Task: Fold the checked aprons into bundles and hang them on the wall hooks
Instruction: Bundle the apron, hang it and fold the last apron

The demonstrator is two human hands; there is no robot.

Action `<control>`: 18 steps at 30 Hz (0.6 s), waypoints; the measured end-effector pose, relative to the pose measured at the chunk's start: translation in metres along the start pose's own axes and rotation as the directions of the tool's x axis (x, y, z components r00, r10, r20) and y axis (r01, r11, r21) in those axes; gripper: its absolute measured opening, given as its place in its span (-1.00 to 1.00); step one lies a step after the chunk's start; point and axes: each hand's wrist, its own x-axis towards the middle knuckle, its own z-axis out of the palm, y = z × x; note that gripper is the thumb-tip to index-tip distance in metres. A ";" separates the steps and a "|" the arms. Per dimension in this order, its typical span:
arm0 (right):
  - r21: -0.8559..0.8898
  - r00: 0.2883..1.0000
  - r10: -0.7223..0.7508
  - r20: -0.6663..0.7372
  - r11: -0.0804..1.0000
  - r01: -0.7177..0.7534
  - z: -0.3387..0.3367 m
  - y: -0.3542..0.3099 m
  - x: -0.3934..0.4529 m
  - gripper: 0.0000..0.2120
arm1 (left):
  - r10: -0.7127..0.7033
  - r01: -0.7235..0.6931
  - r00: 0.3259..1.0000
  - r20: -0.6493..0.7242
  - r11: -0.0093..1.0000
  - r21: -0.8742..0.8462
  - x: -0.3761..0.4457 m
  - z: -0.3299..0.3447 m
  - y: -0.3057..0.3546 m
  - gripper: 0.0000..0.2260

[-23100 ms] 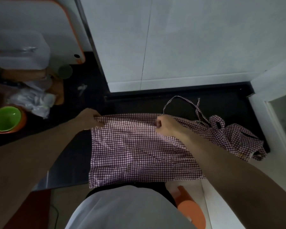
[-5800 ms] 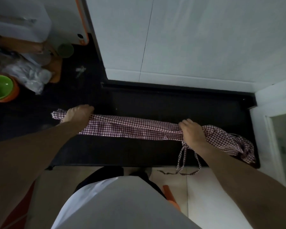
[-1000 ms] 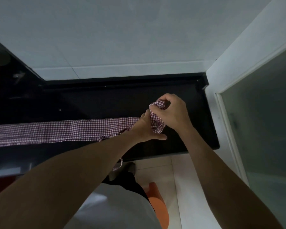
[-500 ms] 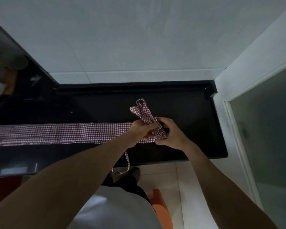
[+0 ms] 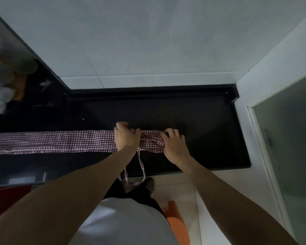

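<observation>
A red-and-white checked apron, folded into a long narrow strip, lies across the black countertop and runs off the left edge of view. Its right end is doubled over into a thicker fold between my hands. My left hand lies on top of the strip with fingers curled over its far edge, gripping it. My right hand grips the folded right end from the right. An apron tie string hangs in a loop over the counter's front edge. No wall hooks are in view.
White tiled wall rises behind the counter. A frosted glass door with a white frame stands at the right. Crumpled plastic and kitchen items sit at the far left. An orange object stands on the floor by my legs.
The apron's right end, held raised half a second ago, is now laid flat onto the strip. My hands have moved apart and down onto the counter.
</observation>
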 end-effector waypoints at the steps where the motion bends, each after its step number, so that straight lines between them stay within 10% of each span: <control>1: -0.002 1.000 0.006 -0.013 1.000 -0.006 0.001 -0.002 0.002 -0.50 | 0.174 -0.165 0.981 -0.087 0.981 0.104 -0.002 0.000 -0.002 -0.60; 4: 0.009 0.999 0.030 -0.036 1.000 -0.030 0.004 -0.006 0.005 -0.46 | 0.714 -0.686 0.700 0.014 0.667 0.292 -0.018 0.007 0.002 -0.62; 6: 0.003 0.998 0.037 -0.051 0.999 -0.037 0.003 -0.007 0.005 -0.44 | 0.776 -0.818 0.558 0.295 0.455 0.353 -0.027 0.015 0.005 -0.58; 12: 0.213 0.993 0.122 -0.008 0.970 -0.117 -0.006 0.004 0.007 -0.47 | 0.494 -0.757 0.641 0.588 0.279 0.591 -0.011 0.027 -0.017 -0.60; 18: 0.694 0.889 0.323 0.325 0.557 -0.456 -0.012 0.012 0.002 0.11 | 0.433 -0.743 0.669 0.605 0.381 0.550 0.003 0.030 -0.013 -0.68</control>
